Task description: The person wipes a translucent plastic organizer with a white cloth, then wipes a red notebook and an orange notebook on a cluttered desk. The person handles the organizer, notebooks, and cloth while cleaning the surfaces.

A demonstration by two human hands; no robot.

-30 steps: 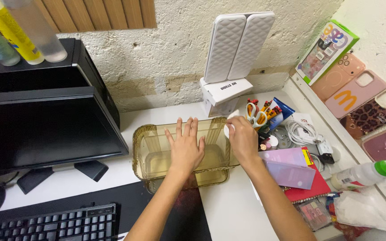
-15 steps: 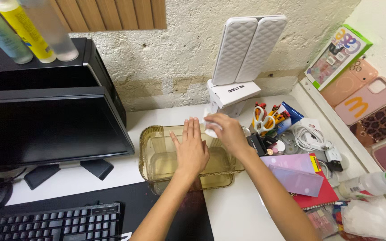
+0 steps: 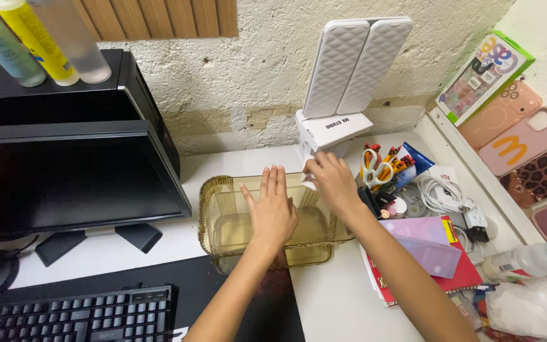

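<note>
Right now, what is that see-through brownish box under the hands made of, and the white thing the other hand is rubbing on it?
The amber see-through box looks like glossy hard plastic: the desk shows through its ribbed walls. The left hand lies flat on it. The small white wad in the right hand looks soft and matte, maybe tissue or cloth; too crumpled to tell.

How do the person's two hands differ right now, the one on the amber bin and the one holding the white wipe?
The left hand lies flat and open, fingers spread, palm down on the amber bin; the right hand is curled around a white wipe. The left rests over the bin's middle, the right at its far right corner. Both are bare and touch the bin.
</note>
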